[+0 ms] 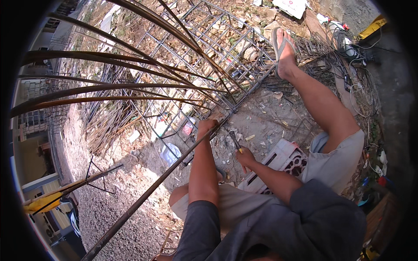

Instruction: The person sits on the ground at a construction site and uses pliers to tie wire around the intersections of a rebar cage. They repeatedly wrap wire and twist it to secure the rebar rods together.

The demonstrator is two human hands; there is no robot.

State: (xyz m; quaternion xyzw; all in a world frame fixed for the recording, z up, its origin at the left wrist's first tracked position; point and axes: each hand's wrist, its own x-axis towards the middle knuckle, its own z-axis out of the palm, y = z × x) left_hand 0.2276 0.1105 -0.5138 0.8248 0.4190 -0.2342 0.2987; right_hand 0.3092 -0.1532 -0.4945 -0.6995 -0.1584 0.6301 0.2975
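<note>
My left hand [206,126] grips a long steel bar [143,198] where it meets the corner of a steel rebar cage [204,48] lying on the ground. My right hand [244,155] holds a small tool with a yellow handle [236,143], its metal tip pointing up toward the cage corner. The two hands sit close together, the right a little lower. My right leg stretches out with a sandalled foot [283,48] resting on the cage's end. Thick bent bars [109,58] arc over the cage from the left.
I sit on a white perforated block [283,158]. Loose tie wire and cables [348,48] lie at the upper right. Litter and a plastic bag [170,153] lie under the cage. Gravel ground [117,209] spreads at lower left, with a building wall at far left.
</note>
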